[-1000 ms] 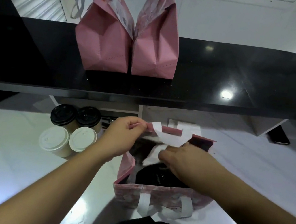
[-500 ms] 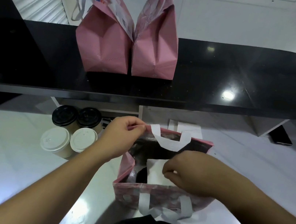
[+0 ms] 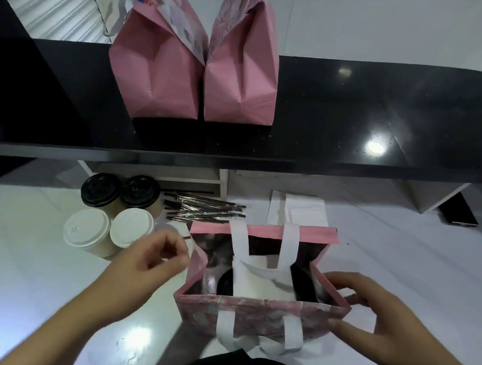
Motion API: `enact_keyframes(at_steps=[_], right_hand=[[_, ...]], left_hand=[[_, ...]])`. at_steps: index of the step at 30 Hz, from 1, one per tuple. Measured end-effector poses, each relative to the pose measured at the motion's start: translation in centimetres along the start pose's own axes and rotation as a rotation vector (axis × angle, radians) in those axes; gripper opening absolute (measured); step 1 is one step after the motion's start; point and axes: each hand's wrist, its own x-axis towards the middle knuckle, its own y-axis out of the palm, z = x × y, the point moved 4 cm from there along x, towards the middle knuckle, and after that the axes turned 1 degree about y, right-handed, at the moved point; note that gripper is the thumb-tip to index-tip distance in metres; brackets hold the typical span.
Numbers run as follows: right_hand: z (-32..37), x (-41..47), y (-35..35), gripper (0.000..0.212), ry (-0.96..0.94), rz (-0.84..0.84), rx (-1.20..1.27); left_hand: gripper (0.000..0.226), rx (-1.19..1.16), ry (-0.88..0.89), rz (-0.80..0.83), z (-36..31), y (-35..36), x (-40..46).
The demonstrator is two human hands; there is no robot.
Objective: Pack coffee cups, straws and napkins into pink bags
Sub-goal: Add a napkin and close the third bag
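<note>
White counter (image 3: 3, 256): open pink bag (image 3: 257, 313) upright, long axis left-right.

Black counter (image 3: 368, 114); white table (image 3: 3, 256); maybe phone (image 3: 459, 211) far right.

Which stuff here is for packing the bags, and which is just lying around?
For the job:
open pink bag
white napkin inside it
four lidded coffee cups
wrapped straws
napkin stack
two packed pink bags

Just lying about:
phone
black counter
</note>
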Motion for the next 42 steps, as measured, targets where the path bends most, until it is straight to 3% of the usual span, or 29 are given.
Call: enact_keyframes(at_steps=[2,4,9,13,17,19,21,24,29,33,38,42], right_hand=[[0.2,0.4,0.7,0.056,-0.016,0.028,0.020],[0.0,1.0,1.3,0.056,-0.002,0.031,0.057],[-1.0,2.4,2.6,0.054,0.031,-0.002,0.142],[-1.0,2.7,2.7,0.036,0.085,-0.030,0.362],[-1.0,3.3,2.5,0.016,0.134,-0.091,0.418],[-1.2,3.7,2.6,0.013,0.191,-0.100,0.495],[-1.7,4.2,2.5,0.035,0.247,-0.135,0.554],[-1.8,4.8,1.8,0.059,0.204,-0.140,0.415],[-1.9,5.7,0.9,0.037,-0.031,-0.285,-0.016],[-1.7,5.7,1.5,0.040,-0.160,-0.317,-0.134],[-1.7,5.3,2.4,0.047,-0.349,-0.372,-0.344],[-1.4,4.6,2.5,0.021,-0.466,-0.418,-0.438]], left_hand=[[0.044,0.061,-0.042,0.164,1.2,0.9,-1.7],[0.053,0.125,-0.050,0.204,1.7,1.9,-2.5],[0.054,0.042,-0.058,0.135,1.6,3.8,-1.9],[0.043,-0.150,-0.106,0.016,1.6,4.0,-1.5],[0.029,-0.208,-0.149,-0.072,2.9,3.8,-0.7],[0.040,-0.237,-0.180,-0.108,3.6,3.6,-0.2],[0.063,-0.183,-0.176,-0.122,3.8,3.3,0.4],[0.085,-0.083,-0.136,-0.058,3.3,2.8,1.4],[0.053,0.235,0.039,-0.076,1.8,1.8,2.4],[0.030,0.353,0.154,-0.038,0.9,2.3,2.5],[0.038,0.480,0.263,-0.031,1.8,3.1,2.4],[0.030,0.566,0.399,0.017,2.1,3.3,2.0]])
